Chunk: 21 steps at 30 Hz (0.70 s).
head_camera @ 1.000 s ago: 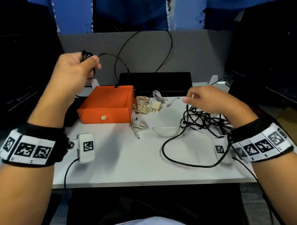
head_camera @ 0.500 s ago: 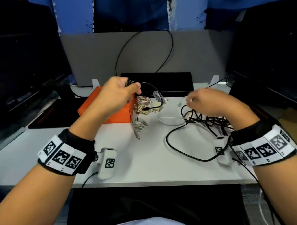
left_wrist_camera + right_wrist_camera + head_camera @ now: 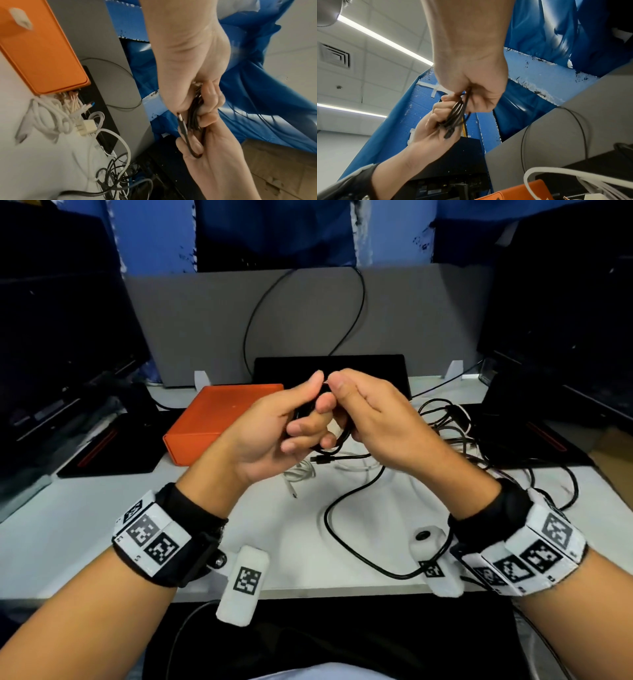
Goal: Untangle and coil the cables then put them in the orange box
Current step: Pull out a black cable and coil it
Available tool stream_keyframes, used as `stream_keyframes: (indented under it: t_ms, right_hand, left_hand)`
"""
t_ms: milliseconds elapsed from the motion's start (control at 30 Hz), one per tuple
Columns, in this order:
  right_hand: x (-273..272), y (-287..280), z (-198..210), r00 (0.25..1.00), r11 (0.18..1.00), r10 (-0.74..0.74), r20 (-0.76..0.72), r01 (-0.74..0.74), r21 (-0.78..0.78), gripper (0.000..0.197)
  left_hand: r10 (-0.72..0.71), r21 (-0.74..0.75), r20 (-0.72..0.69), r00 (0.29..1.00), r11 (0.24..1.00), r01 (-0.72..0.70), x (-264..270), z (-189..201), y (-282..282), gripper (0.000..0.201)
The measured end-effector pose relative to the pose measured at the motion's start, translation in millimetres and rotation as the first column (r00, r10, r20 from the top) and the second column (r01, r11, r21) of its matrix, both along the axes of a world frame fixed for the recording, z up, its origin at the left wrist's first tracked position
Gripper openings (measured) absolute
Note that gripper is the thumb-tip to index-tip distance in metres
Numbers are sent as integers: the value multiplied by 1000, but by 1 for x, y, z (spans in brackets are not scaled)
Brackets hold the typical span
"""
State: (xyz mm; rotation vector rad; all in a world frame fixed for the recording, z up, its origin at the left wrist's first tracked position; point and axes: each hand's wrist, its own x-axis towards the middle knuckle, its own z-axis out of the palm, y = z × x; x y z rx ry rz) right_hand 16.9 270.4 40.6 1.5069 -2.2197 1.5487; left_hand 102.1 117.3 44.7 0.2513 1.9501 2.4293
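Observation:
Above the middle of the white table (image 3: 102,525), both hands meet around one small coil of black cable (image 3: 342,440). My left hand (image 3: 308,405) grips the bundle (image 3: 193,115), and a plug end (image 3: 181,121) sticks out below its fingers. From the other side my right hand (image 3: 346,419) pinches the same coil (image 3: 455,116). The orange box (image 3: 219,419) stands closed at the back left, just beyond my left hand. A tangle of black cables (image 3: 462,436) lies at the right, with one long black loop (image 3: 342,535) trailing to the front edge.
White coiled cables and a charger (image 3: 51,119) lie beside the box, partly hidden under my hands. A black device (image 3: 376,368) stands at the back against a grey partition (image 3: 191,320). Dark monitors flank the table on both sides.
My left hand came down from high over the box to the centre, carrying the black coil. My right hand rose from the tangle and took hold of the coil too.

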Motion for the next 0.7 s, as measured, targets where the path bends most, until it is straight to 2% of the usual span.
stream_keyframes:
  t_ms: [133, 267, 333, 433, 500, 567, 700]
  right_hand:
    - [-4, 3, 0, 977, 988, -144, -154, 151, 33, 39]
    - [-6, 8, 4, 955, 978, -193, -226, 207, 40, 36]
    - [-7, 10, 7, 947, 973, -188, -261, 216, 80, 36]
    - [-8, 11, 8, 945, 964, -166, -283, 216, 157, 36]
    - [-6, 9, 9, 980, 988, -110, -165, 126, 86, 36]
    - [-7, 8, 10, 999, 998, -23, 44, 26, -62, 33]
    - [-13, 5, 5, 905, 985, 154, 397, -108, -137, 37]
  left_hand:
    - [148, -181, -67, 987, 971, -158, 4, 8, 14, 36]
    - [279, -367, -196, 940, 868, -334, 1, 7, 9, 41]
    - [266, -463, -217, 939, 819, -339, 0, 4, 3, 39]
    - [182, -477, -214, 960, 838, -265, 2, 0, 0, 32]
    - [168, -400, -238, 957, 881, -254, -1, -3, 0, 29]
    - [204, -284, -255, 945, 919, -275, -6, -5, -1, 27]
    - [246, -120, -200, 948, 955, -273, -10, -5, -3, 27]
